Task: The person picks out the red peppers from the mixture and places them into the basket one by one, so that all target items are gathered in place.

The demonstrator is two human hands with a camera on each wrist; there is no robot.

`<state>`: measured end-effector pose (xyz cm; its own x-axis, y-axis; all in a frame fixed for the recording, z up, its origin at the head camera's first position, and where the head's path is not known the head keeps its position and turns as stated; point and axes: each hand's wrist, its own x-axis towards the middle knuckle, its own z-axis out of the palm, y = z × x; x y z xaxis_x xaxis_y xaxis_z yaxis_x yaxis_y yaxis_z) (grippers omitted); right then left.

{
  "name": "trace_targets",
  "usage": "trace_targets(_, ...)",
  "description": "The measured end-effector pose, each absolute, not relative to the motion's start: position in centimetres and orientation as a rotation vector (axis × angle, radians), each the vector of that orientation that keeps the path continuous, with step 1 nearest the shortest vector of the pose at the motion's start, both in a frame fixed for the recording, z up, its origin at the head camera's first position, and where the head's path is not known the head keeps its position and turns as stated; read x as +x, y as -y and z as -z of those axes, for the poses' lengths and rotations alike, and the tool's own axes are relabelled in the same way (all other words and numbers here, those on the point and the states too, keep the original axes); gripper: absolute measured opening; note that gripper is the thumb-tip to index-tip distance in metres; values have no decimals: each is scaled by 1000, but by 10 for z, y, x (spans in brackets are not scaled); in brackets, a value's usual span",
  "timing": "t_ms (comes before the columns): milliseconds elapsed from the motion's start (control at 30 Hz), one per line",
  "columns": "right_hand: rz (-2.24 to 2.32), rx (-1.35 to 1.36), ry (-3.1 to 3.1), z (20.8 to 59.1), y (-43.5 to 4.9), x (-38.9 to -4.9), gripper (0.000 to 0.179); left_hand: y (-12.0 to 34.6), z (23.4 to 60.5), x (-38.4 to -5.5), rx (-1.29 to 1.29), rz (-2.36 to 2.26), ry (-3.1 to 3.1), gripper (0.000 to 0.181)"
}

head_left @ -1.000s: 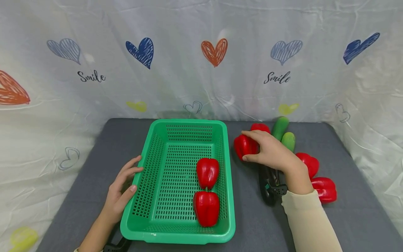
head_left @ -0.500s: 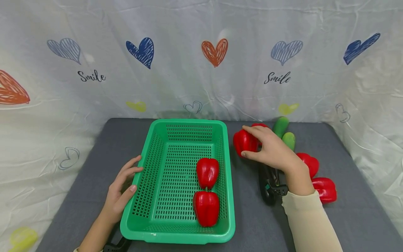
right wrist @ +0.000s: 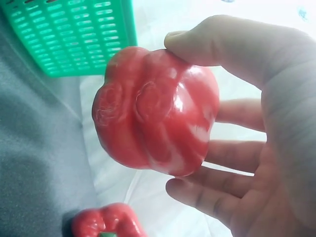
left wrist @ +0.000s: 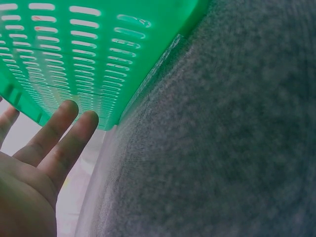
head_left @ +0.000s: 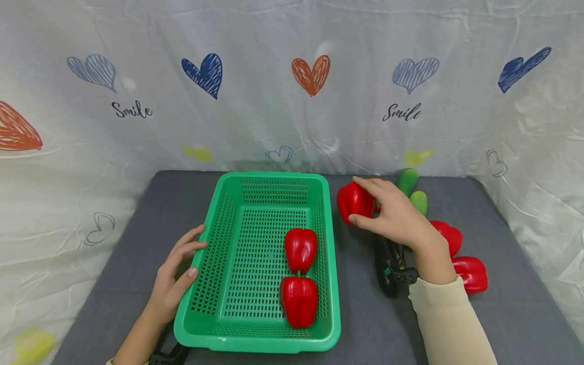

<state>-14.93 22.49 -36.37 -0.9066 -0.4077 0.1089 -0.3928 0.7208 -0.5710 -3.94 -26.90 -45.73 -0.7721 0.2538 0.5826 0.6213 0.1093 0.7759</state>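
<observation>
My right hand (head_left: 394,210) grips a red bell pepper (head_left: 353,204) between thumb and fingers, just right of the green basket (head_left: 257,343). In the right wrist view this pepper (right wrist: 153,113) shows its lobed end, with the thumb along one side and fingertips on the other. Two more red bell peppers, a rear one (head_left: 300,249) and a front one (head_left: 298,301), lie inside the basket along its right wall. My left hand (head_left: 171,289) rests at the basket's left rim; the left wrist view shows its extended fingers (left wrist: 69,148) alongside the slotted wall.
Behind the right hand lie another red bell pepper (right wrist: 106,219), mostly hidden in the head view, and two green cucumbers (head_left: 407,181). A dark eggplant (head_left: 385,268) lies under the right wrist. Two red bell peppers (head_left: 470,275) sit right of the forearm on the grey tabletop (head_left: 515,324).
My right hand and the gripped bell pepper have risen slightly, covering more of the pepper behind. The left hand and basket have stayed in place.
</observation>
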Motion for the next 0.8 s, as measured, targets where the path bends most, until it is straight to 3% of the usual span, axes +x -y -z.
trace_targets(800, 1050, -681, -3033, 355, -211, -142, 84, 270, 460, -39, -853, 1723, 2081, 43)
